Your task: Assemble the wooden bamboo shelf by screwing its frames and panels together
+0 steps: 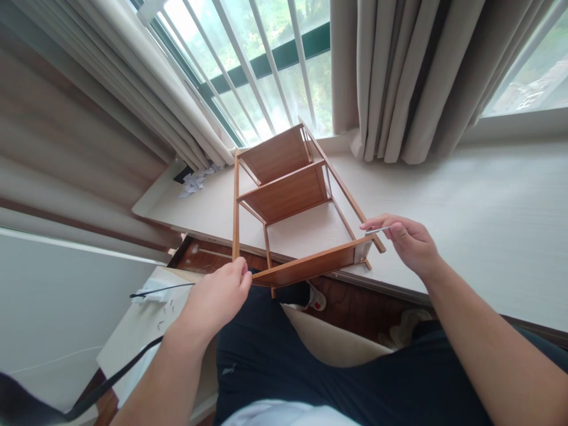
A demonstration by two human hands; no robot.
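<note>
A brown wooden shelf rack (pixel 284 198) with three boards between slim side posts lies tilted, partly on the pale tabletop and partly over my lap. My left hand (pixel 219 296) is closed around the near left post end, beside the nearest board (pixel 310 265). In my right hand (pixel 410 242), a thin metal rod that looks like a hex key (pixel 377 230) is pinched between thumb and fingers. Its tip is at the right post (pixel 350 198), near the end of the nearest board. My left fingertips are partly hidden.
The pale tabletop (pixel 479 236) runs beneath a barred window (pixel 266 65) with curtains (pixel 399 77). Crumpled white scraps (pixel 195 180) lie at its far left. Several small screws (pixel 166 309) rest on a low white surface (pixel 133 337) at left. A black strap (pixel 119 373) hangs beside my left arm.
</note>
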